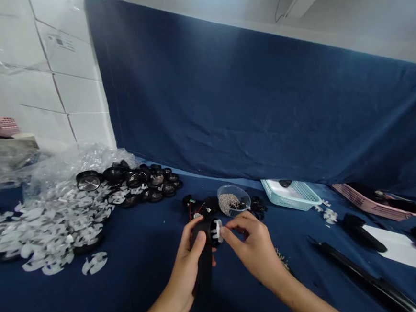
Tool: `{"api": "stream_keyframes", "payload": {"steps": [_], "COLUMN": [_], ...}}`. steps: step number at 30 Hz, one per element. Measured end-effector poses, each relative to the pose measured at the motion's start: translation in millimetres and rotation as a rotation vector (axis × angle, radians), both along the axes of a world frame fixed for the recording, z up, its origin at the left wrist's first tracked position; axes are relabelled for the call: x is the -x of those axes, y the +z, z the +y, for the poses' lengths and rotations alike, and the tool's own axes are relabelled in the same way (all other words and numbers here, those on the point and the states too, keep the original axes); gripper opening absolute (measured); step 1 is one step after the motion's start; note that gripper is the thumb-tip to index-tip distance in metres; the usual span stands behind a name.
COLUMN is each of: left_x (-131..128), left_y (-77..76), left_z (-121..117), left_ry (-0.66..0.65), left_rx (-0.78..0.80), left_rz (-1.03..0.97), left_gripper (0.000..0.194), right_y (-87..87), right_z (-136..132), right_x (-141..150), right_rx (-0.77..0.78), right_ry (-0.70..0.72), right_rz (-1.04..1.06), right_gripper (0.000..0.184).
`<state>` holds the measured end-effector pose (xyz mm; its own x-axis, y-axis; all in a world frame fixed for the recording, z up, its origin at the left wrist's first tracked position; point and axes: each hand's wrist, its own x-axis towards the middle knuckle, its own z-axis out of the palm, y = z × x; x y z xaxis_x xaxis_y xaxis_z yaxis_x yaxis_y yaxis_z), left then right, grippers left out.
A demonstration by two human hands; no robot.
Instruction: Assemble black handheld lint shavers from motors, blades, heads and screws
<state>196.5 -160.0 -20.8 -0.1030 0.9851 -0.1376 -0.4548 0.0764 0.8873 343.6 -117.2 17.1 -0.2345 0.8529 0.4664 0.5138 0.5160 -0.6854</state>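
My left hand (187, 260) is wrapped round a black handle-shaped device (204, 266), held upright over the blue cloth. My right hand (250, 241) pinches a small white part (218, 230) at the device's top end, thumb and forefinger closed on it. Just behind the hands stands a small clear bowl (234, 194) with tiny grey bits in it, and beside it lie black parts with red wires (199, 206).
White paper cut-outs (47, 225) and black round lids (137, 179) spread at the left by a clear plastic bag (52, 163). A teal basket (291, 194), a pink basket (373, 200), a white sheet (402, 246) and long black tools (367, 279) lie at the right.
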Motion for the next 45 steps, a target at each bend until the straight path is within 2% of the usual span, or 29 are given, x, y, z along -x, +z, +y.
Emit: {"api": "stream_keyframes", "payload": {"steps": [4, 8, 15, 22, 26, 31, 36, 38, 40, 42, 45], "left_x": [-0.6, -0.5, -0.7, -0.2, 0.3, 1.3, -0.2, -0.6, 0.6, 3.8, 10.1], "left_y": [0.7, 0.8, -2.6, -2.5, -3.5, -4.7, -1.0, 0.4, -0.6, -4.4, -13.9], "left_z": [2.1, 1.6, 1.3, 0.2, 0.3, 3.3, 4.0, 3.4, 3.7, 6.9, 20.2], "left_ry": [-0.004, 0.000, -0.029, -0.040, 0.010, 0.006, 0.009, 0.020, 0.034, 0.016, -0.050], "left_rx": [0.000, -0.009, 0.005, 0.047, 0.062, 0.071, 0.058, 0.058, 0.078, 0.131, 0.198], "left_rz": [-0.052, -0.085, -0.115, -0.108, -0.096, -0.114, -0.157, -0.174, -0.198, -0.247, -0.311], "left_gripper": [0.056, 0.054, 0.056, 0.058, 0.056, 0.054, 0.057, 0.055, 0.054, 0.055, 0.061], "right_y": [2.5, -0.5, -4.1, -4.3, -6.0, -3.3, -0.2, 0.6, 0.8, -0.3, -6.8], "right_z": [-2.5, -4.5, 0.9, 3.6, 1.8, 3.7, -0.5, 2.0, 14.8, 39.5, 88.4], "right_x": [-0.9, -2.4, -5.8, -2.6, 5.6, 13.5, 17.1, 10.0, -7.3, -34.7, -81.8], "right_rx": [-0.089, -0.154, -0.281, -0.242, -0.119, 0.163, 0.388, 0.398, 0.341, 0.245, 0.153], "right_ry": [0.076, 0.156, 0.184, 0.306, 0.203, 0.075, 0.094, 0.065, -0.030, -0.180, -0.405], "right_rz": [-0.029, -0.050, -0.098, -0.149, -0.049, 0.072, 0.156, 0.169, 0.176, 0.164, 0.056], "right_gripper": [0.021, 0.015, 0.011, 0.025, 0.021, 0.014, 0.030, 0.036, 0.042, 0.048, 0.042]}}
